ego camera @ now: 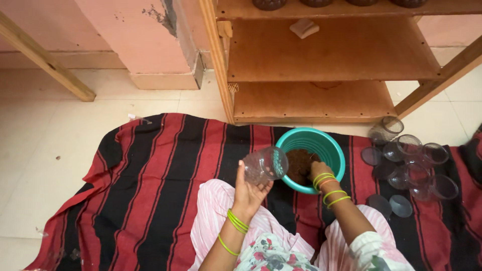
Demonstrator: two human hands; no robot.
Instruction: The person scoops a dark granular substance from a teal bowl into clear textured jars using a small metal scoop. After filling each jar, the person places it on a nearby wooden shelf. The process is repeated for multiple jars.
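Observation:
My left hand [249,193] holds a clear plastic jar [265,164], tilted with its mouth toward the right, just left of a teal tub [333,148]. The tub sits on the striped cloth in front of my knees and holds dark brown soil [299,161]. My right hand [318,172] reaches down into the tub, fingers in the soil. Both wrists wear yellow-green bangles. Whether the right hand has soil in its grip is hidden.
A red and black striped cloth [150,180] covers the tiled floor [45,145]. Several clear jars [416,165] and loose lids [400,205] lie at the right. A wooden shelf unit [321,65] stands behind the tub. A slanted wooden beam [45,60] is at far left.

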